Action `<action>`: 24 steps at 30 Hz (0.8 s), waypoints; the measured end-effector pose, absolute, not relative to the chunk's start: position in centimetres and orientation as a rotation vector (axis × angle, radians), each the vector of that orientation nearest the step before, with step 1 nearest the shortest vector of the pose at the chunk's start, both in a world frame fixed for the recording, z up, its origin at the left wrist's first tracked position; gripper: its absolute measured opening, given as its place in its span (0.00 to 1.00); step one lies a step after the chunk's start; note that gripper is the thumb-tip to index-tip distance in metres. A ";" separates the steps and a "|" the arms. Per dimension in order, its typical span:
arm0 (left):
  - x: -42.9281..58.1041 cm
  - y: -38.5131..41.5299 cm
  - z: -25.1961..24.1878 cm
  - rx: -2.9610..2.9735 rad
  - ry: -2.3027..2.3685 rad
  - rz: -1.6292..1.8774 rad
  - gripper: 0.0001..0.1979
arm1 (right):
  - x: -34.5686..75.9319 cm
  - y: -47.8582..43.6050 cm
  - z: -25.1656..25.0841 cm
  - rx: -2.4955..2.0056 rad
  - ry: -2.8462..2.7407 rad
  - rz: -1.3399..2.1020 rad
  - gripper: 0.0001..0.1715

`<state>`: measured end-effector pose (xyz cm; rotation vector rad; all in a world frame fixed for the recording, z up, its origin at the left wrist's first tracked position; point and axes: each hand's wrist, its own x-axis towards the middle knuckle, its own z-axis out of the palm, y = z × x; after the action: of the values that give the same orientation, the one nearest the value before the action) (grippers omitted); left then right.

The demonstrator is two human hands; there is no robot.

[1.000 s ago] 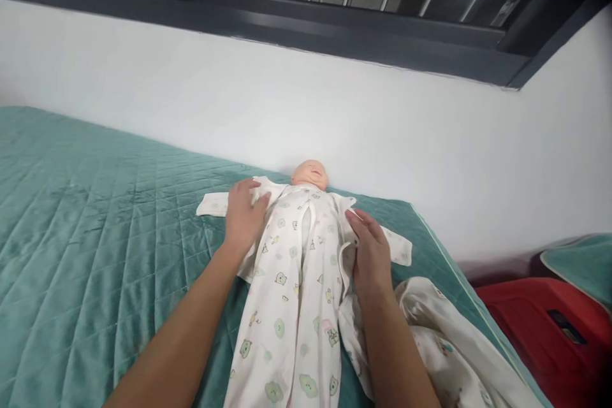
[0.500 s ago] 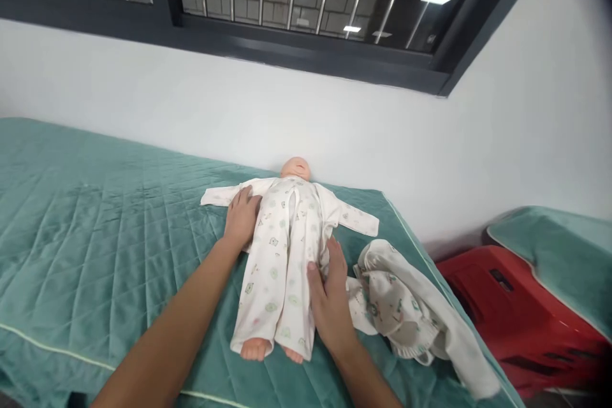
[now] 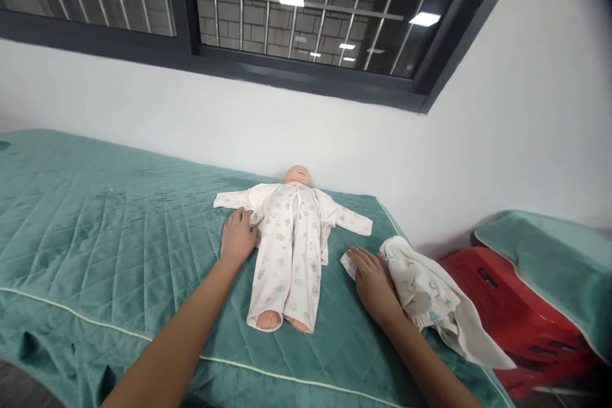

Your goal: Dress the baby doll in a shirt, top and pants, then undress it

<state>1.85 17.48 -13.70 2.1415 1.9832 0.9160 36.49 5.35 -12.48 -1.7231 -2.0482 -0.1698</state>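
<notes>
A baby doll [image 3: 297,174] lies on its back in a white printed long-sleeved top [image 3: 352,219] and white printed trousers [image 3: 280,268], arms spread and feet showing at the cuffs. My left hand [image 3: 238,236] rests beside the doll's waist, its fingertips touching the edge of the top; it looks open. To the right of the doll, my right hand [image 3: 373,280] is closed over one end of a crumpled heap of white printed baby clothes [image 3: 423,287]. A bit of cloth shows past its fingertips, and the palm side is hidden.
A green quilted cover [image 3: 143,236] spreads under everything, with pale piping along its front edge. Behind stands a white wall [image 3: 354,140] below a barred, dark-framed window [image 3: 306,76]. A red plastic chair [image 3: 507,306] partly draped in green cloth [image 3: 540,261] is at the right.
My right hand has left the doll's trouser leg and gone right onto the heap of clothes, which has shifted away from the doll. The left hand stays by the doll's side. The view has tilted slightly.
</notes>
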 end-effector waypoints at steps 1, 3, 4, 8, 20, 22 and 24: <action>1.9 17.5 -13.5 2.141 1.997 0.924 0.23 | 36.0 5.3 -12.3 -1.691 -2.029 -0.175 0.27; 2.0 17.7 -13.2 2.137 2.019 0.926 0.23 | 34.8 5.5 -11.9 -1.635 -1.935 -0.124 0.24; 2.1 17.8 -13.0 2.127 2.033 0.919 0.21 | 34.1 6.0 -11.6 -1.619 -1.848 -0.060 0.22; 2.0 18.5 -12.6 2.057 2.106 0.821 0.11 | 31.7 10.6 -10.0 -1.658 -1.347 0.285 0.32; 1.1 19.9 -13.5 1.629 2.079 1.212 0.06 | 33.3 21.0 -8.4 -1.959 -1.309 0.326 0.24; 0.8 20.0 -13.6 1.462 2.052 1.383 0.05 | 34.7 20.4 -8.8 -2.018 -1.286 0.270 0.24; 0.7 20.1 -13.7 1.333 2.002 1.543 0.04 | 35.2 19.9 -9.4 -2.044 -1.294 0.193 0.24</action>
<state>0.66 20.11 -13.68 1.3326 2.0024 1.5431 35.23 19.86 -9.36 -2.0441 -1.2938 0.1930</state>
